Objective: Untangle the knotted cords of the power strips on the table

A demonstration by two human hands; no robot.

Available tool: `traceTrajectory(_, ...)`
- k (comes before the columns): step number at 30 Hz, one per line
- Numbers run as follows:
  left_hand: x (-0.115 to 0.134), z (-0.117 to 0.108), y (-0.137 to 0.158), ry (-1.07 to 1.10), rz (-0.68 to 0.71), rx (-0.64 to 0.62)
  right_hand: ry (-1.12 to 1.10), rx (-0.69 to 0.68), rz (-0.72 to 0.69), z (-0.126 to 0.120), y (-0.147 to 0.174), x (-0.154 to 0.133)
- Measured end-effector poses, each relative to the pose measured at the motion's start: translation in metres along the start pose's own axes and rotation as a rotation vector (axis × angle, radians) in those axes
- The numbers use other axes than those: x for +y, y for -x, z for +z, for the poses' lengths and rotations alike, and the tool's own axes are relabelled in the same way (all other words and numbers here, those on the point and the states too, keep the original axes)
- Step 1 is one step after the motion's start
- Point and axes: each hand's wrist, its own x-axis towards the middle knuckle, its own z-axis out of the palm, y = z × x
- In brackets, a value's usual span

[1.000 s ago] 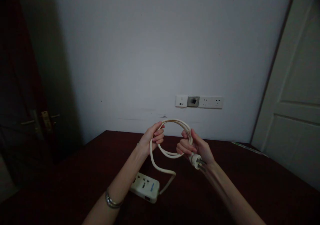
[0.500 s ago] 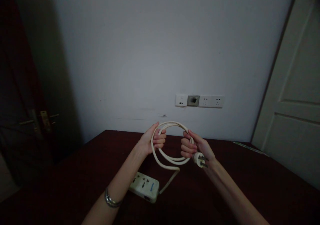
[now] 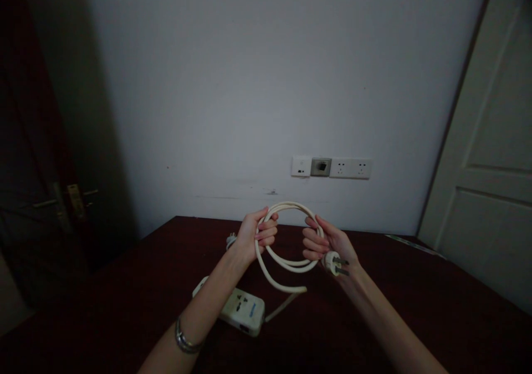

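Observation:
A white power cord [image 3: 286,267] hangs in round loops between my two hands above the table. My left hand [image 3: 260,232] is closed round the left side of the coil. On the opposite side, my right hand [image 3: 326,240] grips the loops with its fingers curled in. The cord's plug [image 3: 336,264] sticks out below my right palm, its metal pins pointing right. From the coil the cord bends down to a white power strip [image 3: 243,310] lying on the table, partly hidden behind my left forearm. Another white plug [image 3: 231,240] shows just behind my left wrist.
The dark red table [image 3: 374,318] reaches back to a pale wall. Wall sockets [image 3: 351,168] and a grey wall plate [image 3: 321,167] sit above its far edge. A thin strip [image 3: 415,245] lies at the back right. Doors stand at left and right.
Both hands have shifted slightly right with the coil. The cord's lower bend has moved right and a little down. The plug behind my left wrist has come into view.

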Motion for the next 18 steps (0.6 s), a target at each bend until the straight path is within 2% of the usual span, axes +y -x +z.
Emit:
traceTrajectory(4,0.002,0.001,0.001,-0.087,-0.009,0.044,0.085,0.003,0.044,0.0,0.002,-0.005)
traceTrajectory(8,-0.001,0.003,-0.003,-0.156,0.018,0.106,0.097,-0.057,0.104,0.002,0.002,-0.009)
traceTrajectory(11,-0.009,0.002,-0.009,-0.255,0.102,0.169,0.035,-0.076,0.071,0.006,0.001,-0.009)
traceTrajectory(15,-0.017,-0.002,-0.015,-0.471,0.29,0.272,-0.024,-0.039,0.04,0.01,0.001,-0.009)
traceTrajectory(18,-0.016,-0.007,-0.014,-0.501,0.239,0.213,-0.06,0.006,-0.005,0.011,0.002,-0.011)
